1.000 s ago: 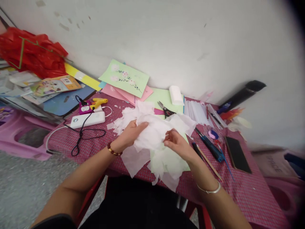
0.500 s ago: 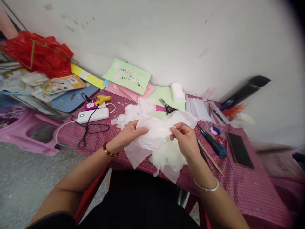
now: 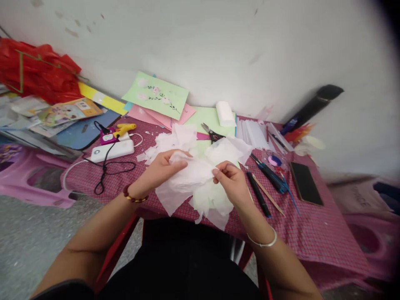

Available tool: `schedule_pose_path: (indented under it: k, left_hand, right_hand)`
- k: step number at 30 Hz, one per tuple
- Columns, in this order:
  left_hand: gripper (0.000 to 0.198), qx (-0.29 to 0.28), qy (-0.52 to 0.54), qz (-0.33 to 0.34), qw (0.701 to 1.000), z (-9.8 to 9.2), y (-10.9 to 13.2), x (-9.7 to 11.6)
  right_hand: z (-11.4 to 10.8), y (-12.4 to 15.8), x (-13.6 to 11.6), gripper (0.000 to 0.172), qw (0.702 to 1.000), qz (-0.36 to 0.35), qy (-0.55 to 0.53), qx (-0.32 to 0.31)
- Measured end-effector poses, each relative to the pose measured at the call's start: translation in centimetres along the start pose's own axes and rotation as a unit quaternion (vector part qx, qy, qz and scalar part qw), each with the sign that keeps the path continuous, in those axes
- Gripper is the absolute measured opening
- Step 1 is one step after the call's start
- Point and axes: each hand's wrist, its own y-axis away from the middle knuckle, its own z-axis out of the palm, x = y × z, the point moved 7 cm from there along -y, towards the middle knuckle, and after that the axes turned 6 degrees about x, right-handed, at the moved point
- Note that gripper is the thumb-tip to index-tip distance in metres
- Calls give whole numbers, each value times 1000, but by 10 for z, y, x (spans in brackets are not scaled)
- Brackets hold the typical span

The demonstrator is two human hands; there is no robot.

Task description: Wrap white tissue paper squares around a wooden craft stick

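Between my hands hangs a crumpled bundle of thin white tissue paper (image 3: 192,177). My left hand (image 3: 165,166) grips its left side, thumb on top and fingers curled behind. At the right edge my right hand (image 3: 229,179) pinches the tissue between thumb and fingers. Loose torn tissue (image 3: 161,146) lies behind my left hand, and pale greenish tissue pieces (image 3: 212,202) spread below the bundle. Black-handled scissors (image 3: 213,132) lie just behind the tissue.
On the checked tablecloth (image 3: 300,241) are a white power bank (image 3: 112,151), yellow glue gun (image 3: 124,130), black marker (image 3: 258,195), blue-handled tool (image 3: 273,177) and dark phone (image 3: 306,183). Painted green card (image 3: 158,96) and tissue roll (image 3: 225,113) stand near the wall.
The view has shifted slightly, so the table items appear further left. My left fingers have folded further over the tissue, and the bundle looks more gathered between both hands.
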Motion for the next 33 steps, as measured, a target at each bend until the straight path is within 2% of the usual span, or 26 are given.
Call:
schedule_pose_path:
  k: [5, 8, 12, 14, 16, 19, 21, 23, 26, 29, 31, 33]
  left_hand:
    - [32, 25, -91, 12, 996, 8, 0, 10]
    - [33, 10, -152, 57, 987, 18, 1, 15]
    - [33, -22, -238, 136, 961, 31, 10, 24]
    - [30, -32, -305, 192, 932, 38, 18, 30]
    - [27, -27, -385, 244, 890, 46, 27, 35]
    - [25, -3, -495, 298, 816, 55, 40, 38]
    - [25, 11, -544, 329, 772, 57, 51, 37]
    - [29, 35, -564, 350, 747, 52, 63, 37]
    - [29, 72, -556, 351, 750, 33, 80, 34]
    - [16, 55, -539, 337, 770, 19, 94, 27]
    - [17, 21, -508, 314, 801, 15, 101, 22]
    - [21, -28, -434, 266, 860, 13, 104, 18]
  right_hand:
    - [-15, 7, 6, 17, 999, -5, 31, 6]
    - [-23, 9, 7, 15, 997, -23, 69, -22]
    - [-26, 18, -18, 4, 988, -105, 108, -25]
    - [-21, 26, -35, 5, 984, -137, 114, -15]
    - [-7, 33, -41, 13, 986, -115, 116, -32]
    - [22, 40, -34, 13, 992, -33, 72, -95]
    - [36, 42, -24, 16, 995, 16, 21, -98]
    - [43, 42, -13, 20, 995, 50, -48, -75]
    - [47, 48, 0, 24, 985, 76, -146, -46]
    - [55, 60, 11, 32, 973, 109, -195, -58]
    - [60, 67, 17, 37, 967, 130, -208, -65]
    - [61, 74, 21, 38, 967, 136, -209, -60]
